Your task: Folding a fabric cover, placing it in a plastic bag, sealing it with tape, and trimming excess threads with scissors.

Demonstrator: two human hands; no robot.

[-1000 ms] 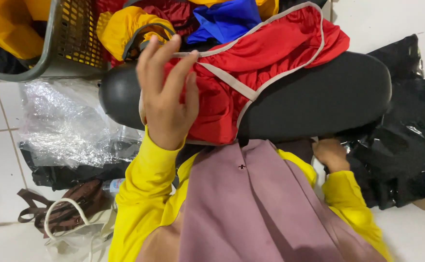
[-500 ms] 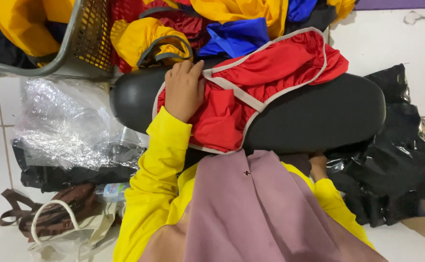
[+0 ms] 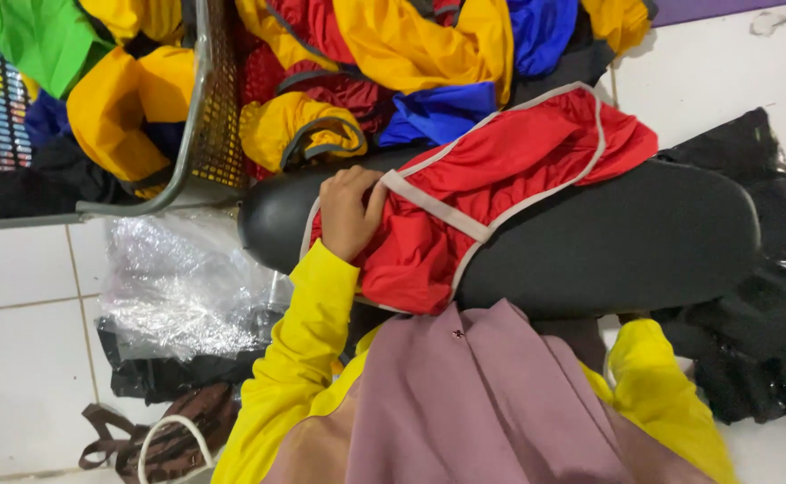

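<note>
At the far left a wire basket (image 3: 197, 134) of grey metal holds yellow, green and dark clothes. Below it a crinkled clear plastic bag (image 3: 186, 287) lies on the white tiled floor (image 3: 16, 376), with a brown strap bag (image 3: 164, 439) near the bottom edge. The left hand (image 3: 348, 211), in a yellow sleeve, rests on the left end of the red vest (image 3: 491, 193), its fingers curled and pinching the pale trim. The vest is thin, shiny cloth with grey-white binding. It lies on a smooth black oval board (image 3: 608, 246), with its long axis going from lower left to upper right. Behind it is a pile of red, yellow and blue clothes (image 3: 429, 54). The right hand is hidden under the board, so I cannot tell how its fingers are. Black crumpled plastic (image 3: 760, 341) lies at the right.
</note>
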